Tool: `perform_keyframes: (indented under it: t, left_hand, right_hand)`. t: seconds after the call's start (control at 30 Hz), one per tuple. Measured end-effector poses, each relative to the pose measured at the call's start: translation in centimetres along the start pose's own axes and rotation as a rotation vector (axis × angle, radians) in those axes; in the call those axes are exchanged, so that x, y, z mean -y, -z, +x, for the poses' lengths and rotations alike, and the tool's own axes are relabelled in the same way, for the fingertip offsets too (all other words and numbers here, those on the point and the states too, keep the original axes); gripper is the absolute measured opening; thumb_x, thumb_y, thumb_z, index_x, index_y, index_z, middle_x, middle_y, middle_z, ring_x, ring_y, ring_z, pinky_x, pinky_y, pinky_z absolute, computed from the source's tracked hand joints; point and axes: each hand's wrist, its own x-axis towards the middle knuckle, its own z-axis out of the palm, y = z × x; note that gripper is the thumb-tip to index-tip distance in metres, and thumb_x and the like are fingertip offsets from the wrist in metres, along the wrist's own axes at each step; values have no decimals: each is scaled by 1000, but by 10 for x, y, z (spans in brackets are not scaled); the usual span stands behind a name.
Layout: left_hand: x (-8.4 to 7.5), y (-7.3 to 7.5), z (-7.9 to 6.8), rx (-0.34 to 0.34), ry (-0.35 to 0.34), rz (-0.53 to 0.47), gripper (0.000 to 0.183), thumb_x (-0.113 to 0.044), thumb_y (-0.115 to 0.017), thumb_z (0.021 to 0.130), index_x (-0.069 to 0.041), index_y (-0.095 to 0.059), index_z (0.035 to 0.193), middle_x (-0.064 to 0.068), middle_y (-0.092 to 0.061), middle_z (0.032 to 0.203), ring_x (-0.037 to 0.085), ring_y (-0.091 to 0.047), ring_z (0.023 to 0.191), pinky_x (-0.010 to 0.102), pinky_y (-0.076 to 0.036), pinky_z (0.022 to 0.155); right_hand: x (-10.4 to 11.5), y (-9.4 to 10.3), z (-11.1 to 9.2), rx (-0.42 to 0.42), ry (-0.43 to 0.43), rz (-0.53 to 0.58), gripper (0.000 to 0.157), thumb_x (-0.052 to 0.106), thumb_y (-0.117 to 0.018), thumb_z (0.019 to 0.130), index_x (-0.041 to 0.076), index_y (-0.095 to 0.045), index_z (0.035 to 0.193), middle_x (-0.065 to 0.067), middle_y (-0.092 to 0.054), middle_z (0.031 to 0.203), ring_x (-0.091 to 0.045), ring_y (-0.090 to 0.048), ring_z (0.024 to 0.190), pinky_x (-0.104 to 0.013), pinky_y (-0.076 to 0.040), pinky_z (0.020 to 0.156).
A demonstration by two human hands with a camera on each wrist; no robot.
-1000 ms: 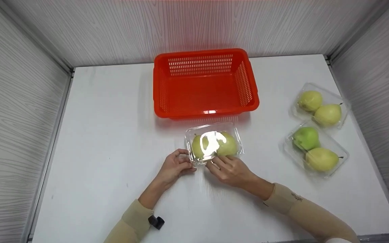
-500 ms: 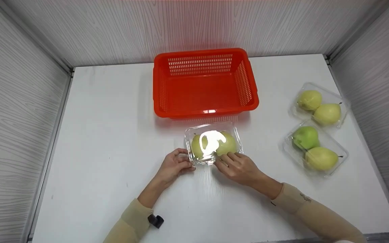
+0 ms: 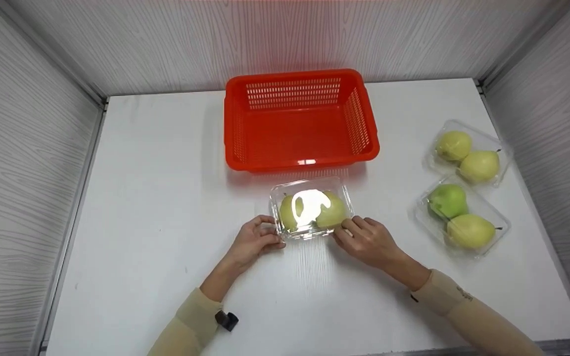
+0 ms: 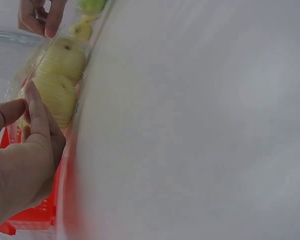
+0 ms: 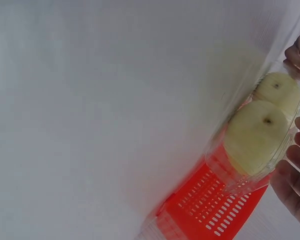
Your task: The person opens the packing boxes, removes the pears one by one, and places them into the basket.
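Note:
A clear plastic clamshell box point(image 3: 310, 232) with two yellow pears point(image 5: 256, 136) inside lies mid-table, its lid down and bright with glare. At its front left corner my left hand point(image 3: 255, 241) grips the rim between thumb and fingers; the left wrist view shows that hand point(image 4: 27, 155) beside the pears. My right hand point(image 3: 370, 241) pinches the front rim near the right corner, fingers curled. In the right wrist view, part of the right hand point(image 5: 296, 170) appears at the box edge.
Just behind the box stands a red plastic basket point(image 3: 302, 165). Two more clear boxes sit at the right: one with two yellow pears point(image 3: 480, 166), the other with a green pear point(image 3: 448, 201) and a yellow one point(image 3: 471, 231). Wood-grain panels point(image 3: 18, 178) border the white table.
My right hand has slid rightward along the box's front rim, from near the middle to the right corner. The left hand and the box have stayed almost where they were.

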Motion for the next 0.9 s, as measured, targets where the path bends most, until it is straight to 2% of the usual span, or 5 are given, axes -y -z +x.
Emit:
perform_keyframes:
  t: [0.2,0.47,0.6,0.8,0.9]
  left_hand:
    - [0,0,1,-4,10,2,43,14,-60,93,1,-44,130,2,-68,93,10,-71,83,27,-66,83]
    - [-2,1,-1,3,15,10,41,14,-60,94,0,-44,129,0,-66,93,10,-71,84,27,-66,84]
    - [-3,2,-1,14,9,13,42,13,-60,94,0,-43,130,0,-66,93,9,-70,85,27,-66,85]
    - [-2,1,-1,4,2,9,44,13,-60,94,1,-44,133,1,-67,99,10,-71,88,27,-66,86]
    - [-1,1,-4,9,-4,-7,44,10,-61,95,1,-43,135,1,-67,103,11,-71,91,29,-66,89]
  right_hand:
    - [-8,3,-8,36,-20,-1,21,21,-65,102,9,-71,86,-4,-66,74,-18,-62,58,-27,-53,47]
    - [-16,5,-12,39,-31,6,35,23,-53,109,9,-67,80,-4,-65,74,-19,-60,57,-29,-52,46]
    - [-19,7,-16,57,-41,3,33,24,-57,108,9,-66,80,-4,-64,75,-19,-59,58,-28,-49,45]
    - [-24,8,-20,78,-41,9,26,25,-64,104,10,-70,84,-4,-67,77,-20,-62,60,-29,-51,45]
    - [-25,9,-21,108,-43,14,16,23,-75,96,10,-71,87,-4,-68,79,-21,-64,61,-29,-53,46]
